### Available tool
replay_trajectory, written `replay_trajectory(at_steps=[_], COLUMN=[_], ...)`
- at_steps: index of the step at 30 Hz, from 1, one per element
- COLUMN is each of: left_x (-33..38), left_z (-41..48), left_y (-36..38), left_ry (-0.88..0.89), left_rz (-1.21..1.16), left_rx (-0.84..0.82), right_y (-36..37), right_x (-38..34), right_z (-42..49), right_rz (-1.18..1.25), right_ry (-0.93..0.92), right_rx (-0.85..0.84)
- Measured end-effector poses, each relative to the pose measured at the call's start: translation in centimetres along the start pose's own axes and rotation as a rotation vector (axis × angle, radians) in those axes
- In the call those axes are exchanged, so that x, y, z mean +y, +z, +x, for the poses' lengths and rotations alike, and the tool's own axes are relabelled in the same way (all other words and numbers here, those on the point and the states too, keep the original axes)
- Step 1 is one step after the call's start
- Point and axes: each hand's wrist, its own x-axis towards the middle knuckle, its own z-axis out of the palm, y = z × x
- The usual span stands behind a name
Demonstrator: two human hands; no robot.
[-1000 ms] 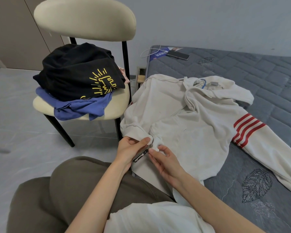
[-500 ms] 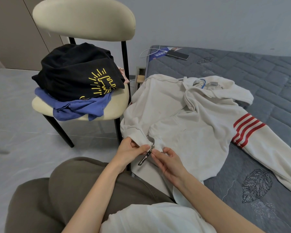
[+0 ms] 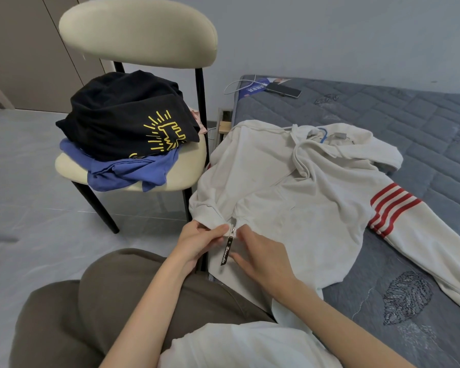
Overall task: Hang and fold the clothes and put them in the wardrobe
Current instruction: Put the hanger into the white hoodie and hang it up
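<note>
A white zip hoodie [image 3: 298,197] with red sleeve stripes lies spread on the grey mattress [image 3: 420,123], its hem at the near edge. A blue hanger [image 3: 323,134] shows at its collar. My left hand [image 3: 197,241] pinches the hem's left side right at the zipper. My right hand [image 3: 260,257] holds the hem's right side, fingers curled on the cloth. The metal zipper slider with its black pull tag [image 3: 227,249] hangs between the two hands.
A cream chair [image 3: 141,35] stands left of the bed with a black printed shirt [image 3: 122,115] over a blue garment [image 3: 133,171]. A phone [image 3: 283,89] and cable lie at the mattress's far corner. Wardrobe doors [image 3: 24,49] stand at the far left. My knees fill the near foreground.
The black pull tag has dropped from lying slanted under my left thumb to hanging straight down. Both hands have shifted a little up the hem around the slider.
</note>
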Motion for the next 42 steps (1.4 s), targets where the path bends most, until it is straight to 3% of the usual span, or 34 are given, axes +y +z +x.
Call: replay_trajectory(at_steps=[3, 9, 15, 19, 24, 29, 42], left_x=[0.0, -0.1, -0.1, 0.0, -0.1, -0.4, -0.3], left_z=[-0.1, -0.1, -0.2, -0.6, -1.3, -1.6, -1.9], left_y=[-0.1, -0.6, -0.4, -0.3, -0.1, -1.1, -2.8], left_ry=[-0.033, -0.03, -0.043, -0.092, -0.087, 0.008, 0.031], left_rz=[0.007, -0.02, -0.068, -0.098, 0.041, 0.138, 0.058], left_rx=[-0.003, -0.025, -0.05, -0.076, -0.119, -0.079, -0.076], right_y=[0.5, 0.7, -0.2, -0.3, 0.0, 1.6, 2.2], right_x=[0.0, 0.5, 0.1, 0.0, -0.3, -0.6, -0.7], right_z=[0.3, 1.2, 3.5, 4.5, 5.7, 6.3, 9.9], right_rz=[-0.039, 0.102, 0.637, 0.803, 1.0, 0.793, 0.538], right_ry=[-0.097, -0.041, 0.417, 0.459, 0.56, 0.594, 0.645], right_rx=[0.115, 0.238, 0.083, -0.056, -0.135, -0.189, -0.077])
